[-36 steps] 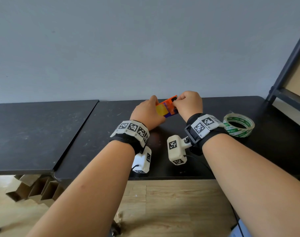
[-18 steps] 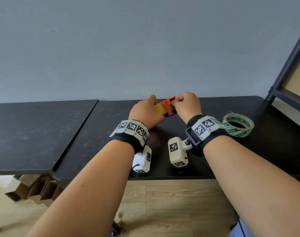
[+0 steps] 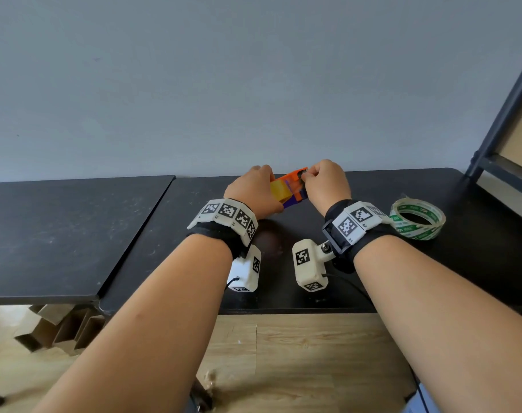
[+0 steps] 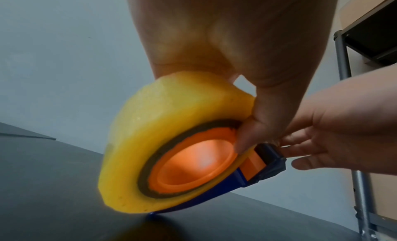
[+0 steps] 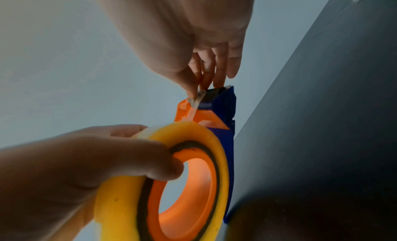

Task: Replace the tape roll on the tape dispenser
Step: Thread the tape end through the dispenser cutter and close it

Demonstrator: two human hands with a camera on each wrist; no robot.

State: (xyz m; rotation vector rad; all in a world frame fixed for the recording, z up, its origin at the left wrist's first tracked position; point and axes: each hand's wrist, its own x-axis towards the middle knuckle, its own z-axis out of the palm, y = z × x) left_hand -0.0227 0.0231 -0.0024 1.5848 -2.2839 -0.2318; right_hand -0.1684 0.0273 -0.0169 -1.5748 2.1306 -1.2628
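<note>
Holding one dispenser [image 3: 292, 186], two hands [image 3: 253, 193] [image 3: 325, 183]; two tape rolls [image 4: 163, 142] [image 3: 417, 219]

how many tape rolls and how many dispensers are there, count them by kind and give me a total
Tape rolls: 2, the yellow roll on the dispenser, held by the left hand, and the green-printed roll lying on the black table.
Tape dispensers: 1, the orange and blue dispenser; the right hand pinches tape at it.
Total: 3.
</note>
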